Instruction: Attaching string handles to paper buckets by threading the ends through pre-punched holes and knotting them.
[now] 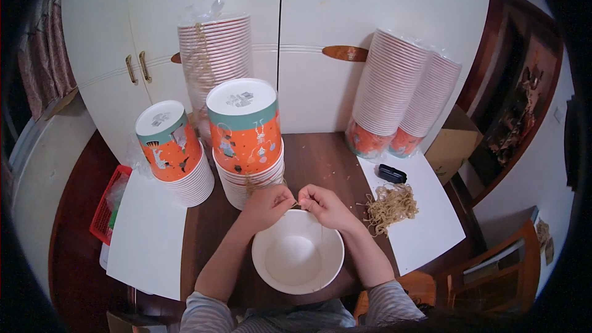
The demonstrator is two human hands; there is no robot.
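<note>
A white paper bucket stands mouth up in front of me, its inside bare. At its far rim my left hand and my right hand meet with fingertips pinched. A short tan bit of twine shows between them; most of it is hidden by my fingers. Right of my right hand lies a loose pile of tan twine. Just beyond my left hand is a stack of upside-down paper buckets, orange and teal, with a strand of twine on its lower side.
A smaller upside-down stack stands left. Tall bagged stacks of buckets rise at the back and right. A small black object lies on a white board. Another white board and a red basket are left. Cabinet doors close off the back.
</note>
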